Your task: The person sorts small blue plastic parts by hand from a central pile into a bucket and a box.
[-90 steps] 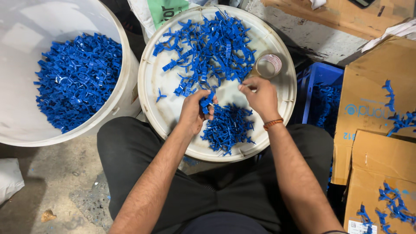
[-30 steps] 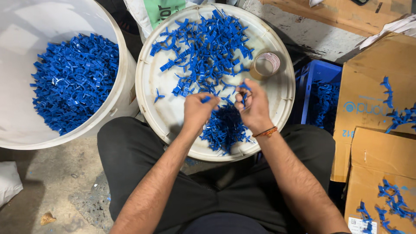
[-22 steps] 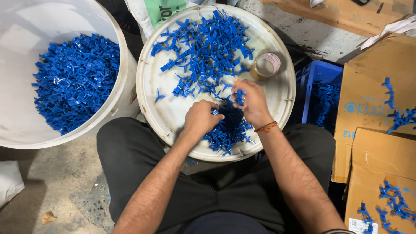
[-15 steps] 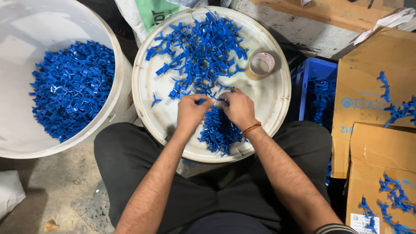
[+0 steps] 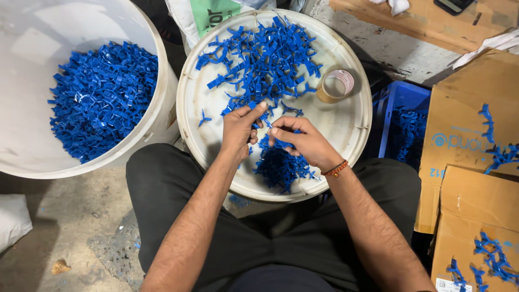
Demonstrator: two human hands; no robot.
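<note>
A round white lid [image 5: 346, 130] lies in front of my lap as a work surface. A heap of joined blue plastic pieces [image 5: 259, 59] covers its far half. A smaller pile of separated blue pieces [image 5: 281, 167] sits near its front edge. My left hand [image 5: 240, 130] pinches a blue plastic piece between thumb and fingers. My right hand [image 5: 303, 143], a red thread band on its wrist, grips the same small blue piece from the other side, just above the near pile.
A large white bucket [image 5: 32, 157] at the left holds many blue pieces [image 5: 102, 97]. A tape roll [image 5: 335, 85] stands on the lid's right side. A blue crate [image 5: 400, 119] and cardboard boxes [image 5: 476, 216] with blue pieces stand at the right. Bare concrete floor lies at lower left.
Both hands reached into the near pile, then drew together at the lid's middle. The left thumb now points up toward the far heap, and the camera shifted slightly.
</note>
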